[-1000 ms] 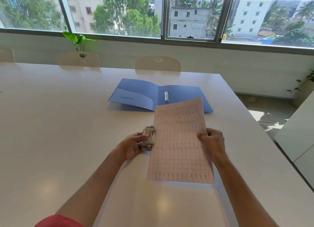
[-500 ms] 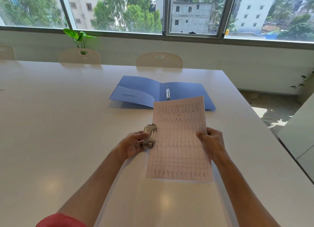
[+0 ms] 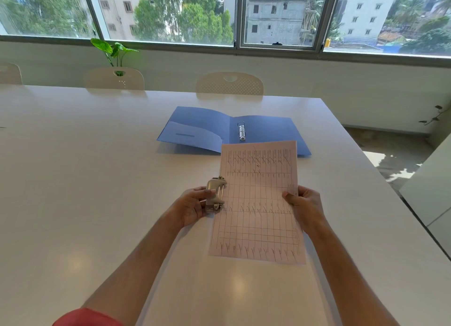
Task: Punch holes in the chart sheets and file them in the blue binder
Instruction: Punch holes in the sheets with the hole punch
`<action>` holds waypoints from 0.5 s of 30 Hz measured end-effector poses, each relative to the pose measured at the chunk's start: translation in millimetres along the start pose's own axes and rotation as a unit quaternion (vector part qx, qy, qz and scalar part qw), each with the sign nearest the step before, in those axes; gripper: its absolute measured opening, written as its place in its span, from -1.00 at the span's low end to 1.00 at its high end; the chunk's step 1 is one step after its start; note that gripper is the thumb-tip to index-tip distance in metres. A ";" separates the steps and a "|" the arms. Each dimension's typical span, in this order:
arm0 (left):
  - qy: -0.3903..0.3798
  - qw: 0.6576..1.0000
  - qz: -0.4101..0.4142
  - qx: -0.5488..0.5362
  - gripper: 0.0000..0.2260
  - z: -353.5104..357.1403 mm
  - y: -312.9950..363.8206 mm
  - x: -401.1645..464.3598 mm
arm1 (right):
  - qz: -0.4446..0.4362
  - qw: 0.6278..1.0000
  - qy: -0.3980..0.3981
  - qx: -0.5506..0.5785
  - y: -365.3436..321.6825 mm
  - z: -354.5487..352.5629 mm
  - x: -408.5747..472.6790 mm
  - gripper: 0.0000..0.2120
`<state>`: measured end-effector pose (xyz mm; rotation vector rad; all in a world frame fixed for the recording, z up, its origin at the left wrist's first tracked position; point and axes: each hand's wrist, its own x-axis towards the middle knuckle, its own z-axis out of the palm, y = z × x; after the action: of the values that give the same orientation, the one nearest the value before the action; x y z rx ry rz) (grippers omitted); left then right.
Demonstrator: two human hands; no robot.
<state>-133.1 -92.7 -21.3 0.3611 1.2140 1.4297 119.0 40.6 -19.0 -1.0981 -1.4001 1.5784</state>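
Left hand (image 3: pixel 192 207) fingers are curling round the metal hole punch (image 3: pixel 215 194) at frame centre; right hand (image 3: pixel 306 207) fingers are pinching the chart sheet (image 3: pixel 258 203) by its right edge. The sheet's left edge is sitting in the punch, long axis running up the frame toward the blue binder (image 3: pixel 263 130), lying open on the tabletop (image 3: pixel 85 179). Punching appears underway; no sheet is showing on the rings (image 3: pixel 241 130), so filing is judged outstanding.

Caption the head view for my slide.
Left hand holds hole punch on chart sheet's edge; right hand steadies it.
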 end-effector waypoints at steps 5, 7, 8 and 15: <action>0.010 1.000 0.000 -0.004 -0.72 -1.2 -0.7 0.2 | -0.002 1.000 -0.007 0.001 2.6 -1.2 2.0 -0.88; 0.012 1.000 0.000 -0.005 -0.70 -1.6 -0.9 0.2 | -0.001 1.000 -0.009 0.000 4.9 -2.0 2.5 -0.88; 0.012 1.000 0.001 -0.004 -0.70 -1.5 -0.8 0.1 | 0.000 1.000 -0.011 0.002 6.3 -2.6 2.8 -0.88; 0.006 1.000 0.003 0.001 -0.74 1.1 0.0 -2.1 | 0.007 1.000 -0.018 0.013 11.1 -3.6 4.4 -0.89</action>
<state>-131.7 -94.1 -19.9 0.3569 1.2252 1.4383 120.9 44.5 -30.7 -1.0718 -1.3946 1.6289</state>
